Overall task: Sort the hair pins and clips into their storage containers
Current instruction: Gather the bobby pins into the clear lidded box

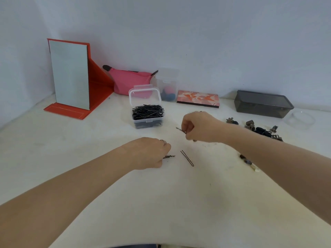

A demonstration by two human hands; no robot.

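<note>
Two bare hands pick up dark hair pins from a white cloth-covered table (125, 203) that meets a pale wall at its far edge.

The near part of the table is bare cloth, crossed only by the two forearms. At the middle, the left hand (150, 153) rests on the cloth with curled fingers pinching thin dark pins (170, 156); just to its right one black U-shaped hair pin (187, 158) lies loose. The right hand (198, 127) is raised a little farther back, its fingers clenched around another dark pin (180, 130). Toward the right edge lies a heap of dark small hair clips (259, 130). Behind the hands stands an open clear plastic box (147, 120) full of black pins. Along the far edge are a red folding mirror (69, 76), a pink fabric pouch (129, 79) and a smoky grey lidded container (263, 103).
</note>
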